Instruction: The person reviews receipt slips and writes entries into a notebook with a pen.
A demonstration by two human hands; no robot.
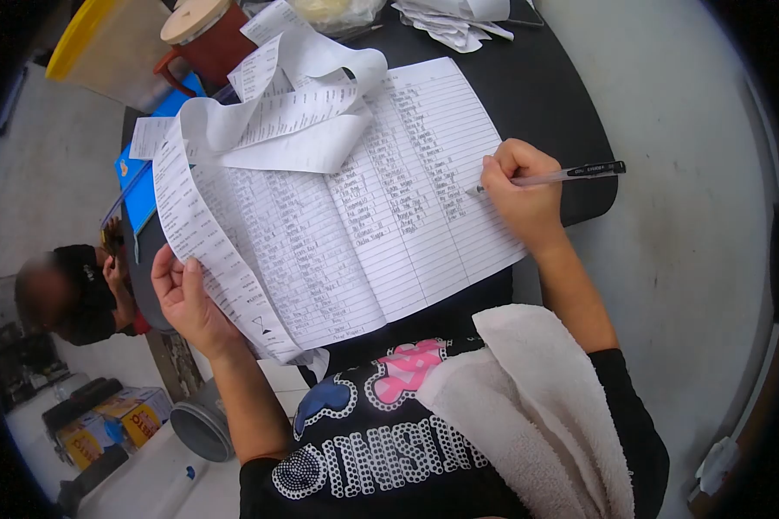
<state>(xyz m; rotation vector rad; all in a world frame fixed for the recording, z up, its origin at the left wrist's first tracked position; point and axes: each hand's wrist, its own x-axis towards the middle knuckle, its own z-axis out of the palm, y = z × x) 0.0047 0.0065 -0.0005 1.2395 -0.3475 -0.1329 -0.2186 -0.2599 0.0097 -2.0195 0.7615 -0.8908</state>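
Note:
An open lined notebook (pixel 446 272) with handwritten columns lies across the dark table. My right hand (pixel 528 195) rests on its right page, closed around a black-capped clear pen (pixel 584 172) whose tip is at the written lines. A long printed receipt (pixel 203 227) runs down the notebook's left side, its upper length curling in loops over the top of the pages. My left hand (pixel 190 298) grips the receipt's left edge near its lower part, thumb on top, with some fingers hidden behind the paper.
Behind the notebook stand a reddish-brown lidded mug (pixel 212 43) and a yellow-rimmed container (pixel 117 43). Crumpled papers (pixel 454 22) sit at the table's far edge, and a blue folder (pixel 138 195) on the left. A person (pixel 82 294) is farther left; a grey bin (pixel 201 424) stands below.

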